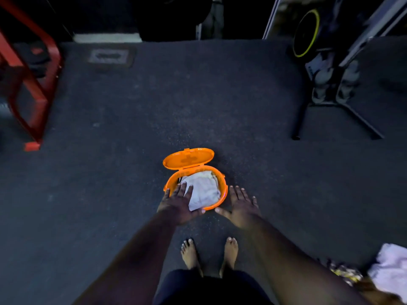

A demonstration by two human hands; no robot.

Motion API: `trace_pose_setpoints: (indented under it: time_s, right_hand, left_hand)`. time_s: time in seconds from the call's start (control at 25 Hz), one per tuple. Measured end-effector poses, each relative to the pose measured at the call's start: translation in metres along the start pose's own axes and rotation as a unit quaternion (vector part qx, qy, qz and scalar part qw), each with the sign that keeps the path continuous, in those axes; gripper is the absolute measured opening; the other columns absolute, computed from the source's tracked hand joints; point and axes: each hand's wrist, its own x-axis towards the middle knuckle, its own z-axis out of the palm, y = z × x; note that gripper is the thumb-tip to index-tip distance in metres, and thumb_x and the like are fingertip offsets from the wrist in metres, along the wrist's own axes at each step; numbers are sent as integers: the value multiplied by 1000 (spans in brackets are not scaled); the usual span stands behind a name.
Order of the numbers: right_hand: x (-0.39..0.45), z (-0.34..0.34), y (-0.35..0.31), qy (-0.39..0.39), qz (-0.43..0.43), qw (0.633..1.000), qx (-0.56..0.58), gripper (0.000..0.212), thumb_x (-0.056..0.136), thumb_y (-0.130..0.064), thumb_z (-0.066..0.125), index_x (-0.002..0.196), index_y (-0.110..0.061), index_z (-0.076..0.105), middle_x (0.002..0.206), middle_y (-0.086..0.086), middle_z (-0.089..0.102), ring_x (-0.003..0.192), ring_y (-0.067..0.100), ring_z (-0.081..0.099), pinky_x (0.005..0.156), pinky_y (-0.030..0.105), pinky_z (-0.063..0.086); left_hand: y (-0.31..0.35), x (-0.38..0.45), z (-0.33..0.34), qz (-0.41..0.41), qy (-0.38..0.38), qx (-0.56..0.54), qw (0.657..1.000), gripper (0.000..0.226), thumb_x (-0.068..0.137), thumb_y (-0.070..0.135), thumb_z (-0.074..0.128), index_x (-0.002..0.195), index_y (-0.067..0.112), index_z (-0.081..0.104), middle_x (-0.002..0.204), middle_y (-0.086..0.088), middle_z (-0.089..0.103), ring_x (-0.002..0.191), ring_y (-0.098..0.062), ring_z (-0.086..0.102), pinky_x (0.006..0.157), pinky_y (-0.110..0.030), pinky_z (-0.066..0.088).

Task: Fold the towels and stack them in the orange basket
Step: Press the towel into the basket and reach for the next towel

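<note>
Both bare arms are reaching forward and down toward the lower centre of the frame. The left hand point(179, 202) is lying flat, fingers straight and spread. The right hand point(241, 205) is hovering beside it, palm down, fingers splayed.

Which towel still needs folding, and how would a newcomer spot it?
From the orange basket in the middle of the dark floor, look past the person's right arm to the frame's bottom right corner. The loose pale towel lies there crumpled beside patterned fabric, unlike the white towel already inside the basket.
</note>
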Motion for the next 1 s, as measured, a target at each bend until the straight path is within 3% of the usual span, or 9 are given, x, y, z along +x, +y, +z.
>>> trace_pose_setpoints:
  time_s: [0.16, 0.56, 0.76, 0.92, 1.0]
  right_hand:
    - [-81, -7, 23, 53, 46, 997, 13, 112, 80, -89, 36, 162, -24, -4, 170, -1, -4, 156, 18, -5, 124, 54, 2]
    - [-256, 24, 126, 138, 162, 972, 103, 114, 80, -90, 34, 161, -23, -11, 170, -2, -9, 156, 18, -9, 124, 53, -1]
    - [-357, 64, 183, 185, 234, 941, 160, 116, 77, -92, 32, 161, -23, -9, 170, -1, -8, 156, 18, -8, 124, 54, 1]
    - [-430, 99, 218, 222, 303, 907, 192, 125, 64, -97, 17, 162, -22, -7, 170, 0, -6, 156, 19, -7, 123, 55, 2]
    - [-461, 116, 232, 237, 334, 889, 204, 118, 73, -95, 23, 162, -22, -5, 170, 0, -4, 157, 20, -5, 123, 55, 3]
  left_hand:
    - [43, -46, -16, 66, 4, 66, 996, 110, 83, 90, 28, 162, 24, -9, 170, -3, -14, 157, -23, -11, 126, -52, -5]
    - [186, -138, 1, 205, 69, 134, 967, 105, 85, 87, 30, 162, 27, -8, 170, -1, -13, 158, -20, -8, 127, -48, 2]
    - [274, -193, 32, 290, 54, 195, 935, 106, 86, 87, 31, 162, 25, -9, 171, -1, -12, 158, -20, -7, 127, -46, 1]
    - [338, -231, 60, 365, 36, 238, 899, 105, 87, 86, 32, 162, 26, -10, 171, -1, -12, 158, -20, -7, 128, -46, 1]
    - [365, -245, 73, 398, 36, 261, 879, 105, 87, 86, 32, 162, 26, -11, 171, -1, -12, 158, -20, -6, 128, -45, 1]
